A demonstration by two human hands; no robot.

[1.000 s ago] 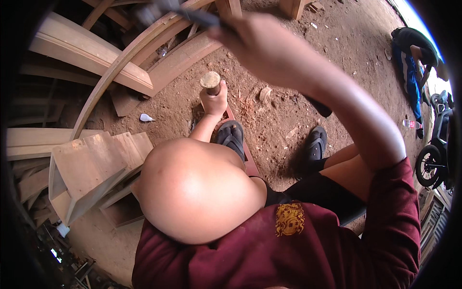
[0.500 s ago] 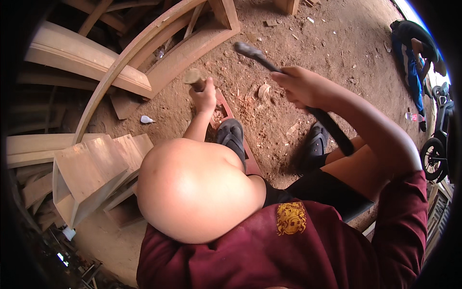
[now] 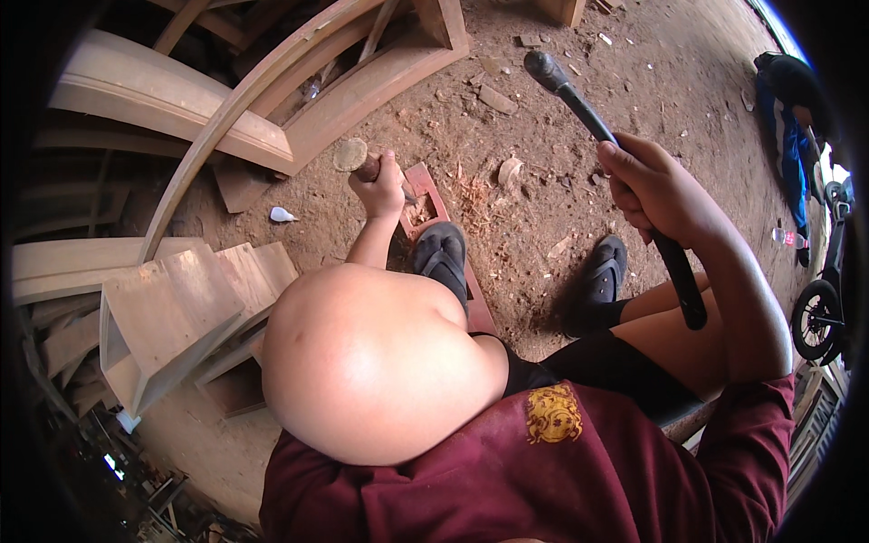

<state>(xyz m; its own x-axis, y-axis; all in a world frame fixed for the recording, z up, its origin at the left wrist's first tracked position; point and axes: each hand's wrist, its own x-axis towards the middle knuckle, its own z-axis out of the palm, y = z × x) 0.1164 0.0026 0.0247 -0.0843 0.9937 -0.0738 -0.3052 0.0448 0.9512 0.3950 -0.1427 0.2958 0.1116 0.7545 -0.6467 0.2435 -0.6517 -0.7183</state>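
My left hand (image 3: 382, 192) is closed around the handle of a chisel (image 3: 351, 155), whose pale, flattened top stands above my fist. The chisel's blade is mostly hidden, its lower end at a recess in a reddish wooden piece (image 3: 431, 188) on the ground. Curled chips lie in and beside that recess. Across the wood rests my sandalled left foot (image 3: 441, 255). Raised to the right, my right hand (image 3: 659, 188) grips a hammer (image 3: 570, 93) by its dark handle. The hammer's head points up and away from me, apart from the chisel.
Curved wooden frames (image 3: 362, 109) stand at the far left, with a box-like wooden piece (image 3: 172, 308) nearer. A small white bottle (image 3: 282, 215) lies on the dirt floor. At the right are a bent-over person (image 3: 786, 118), a clear bottle (image 3: 789, 237) and a wheeled vehicle (image 3: 816, 319).
My right hand and the hammer have moved right, with the hammer's head farther from the chisel. The chisel's top has tipped slightly left; my left hand keeps its grip.
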